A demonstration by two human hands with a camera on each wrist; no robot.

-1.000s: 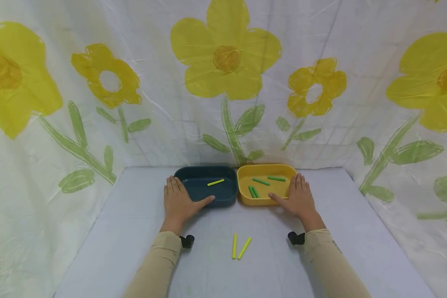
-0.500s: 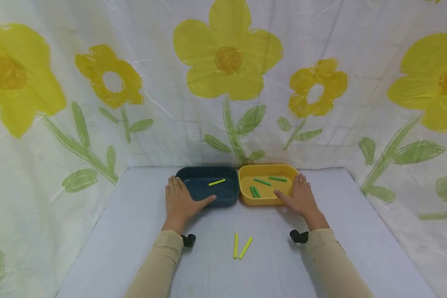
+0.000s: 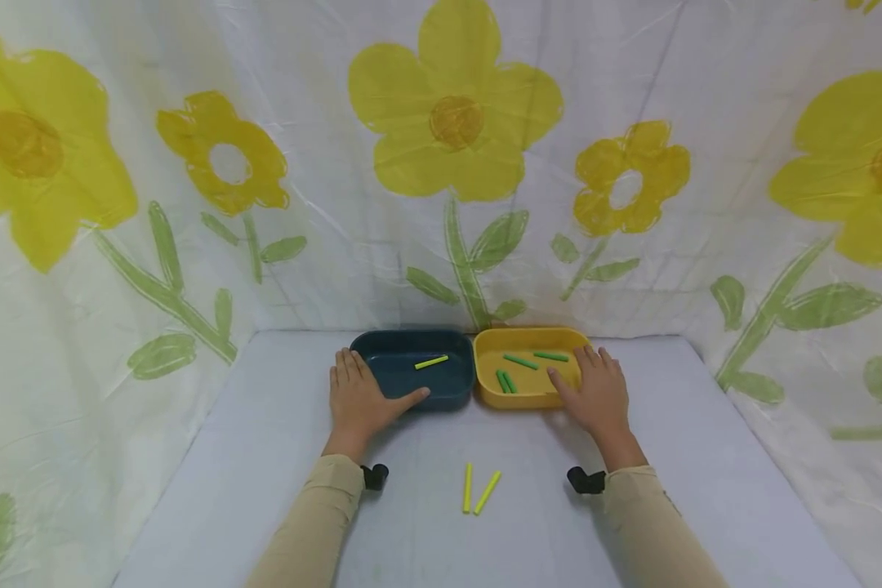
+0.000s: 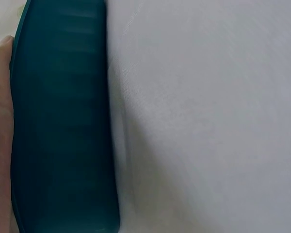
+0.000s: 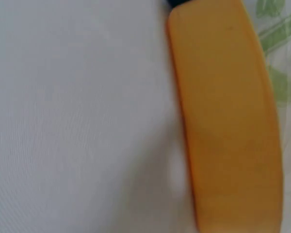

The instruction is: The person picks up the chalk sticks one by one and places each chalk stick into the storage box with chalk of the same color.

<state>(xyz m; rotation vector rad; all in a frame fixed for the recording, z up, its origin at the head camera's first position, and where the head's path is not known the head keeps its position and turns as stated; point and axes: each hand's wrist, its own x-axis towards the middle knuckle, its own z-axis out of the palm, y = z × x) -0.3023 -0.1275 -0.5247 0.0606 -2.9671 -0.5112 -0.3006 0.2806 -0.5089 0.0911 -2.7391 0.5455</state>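
Note:
My left hand [image 3: 358,404] rests at the left front corner of a dark blue tray [image 3: 382,396], fingers straight along its side and thumb spread over the front rim. One yellow stick [image 3: 431,362] lies in that tray. At the right front corner of a yellow tray [image 3: 518,402], my right hand [image 3: 599,396] has its fingers extended along the side and its thumb over the rim. Several green sticks [image 3: 520,361] lie inside it. The wrist views show the blue tray's wall [image 4: 63,121] and the yellow tray's wall [image 5: 228,121] up close.
Two yellow sticks, a left one [image 3: 467,488] and a slanted right one [image 3: 487,492], lie on the white tabletop [image 3: 412,539] between the forearms. Both trays stand side by side before a flower-printed curtain [image 3: 323,269].
The right thumb has drawn back slightly to the right over the yellow tray. The whole head view has shifted a little. The left hand, trays and sticks keep their places.

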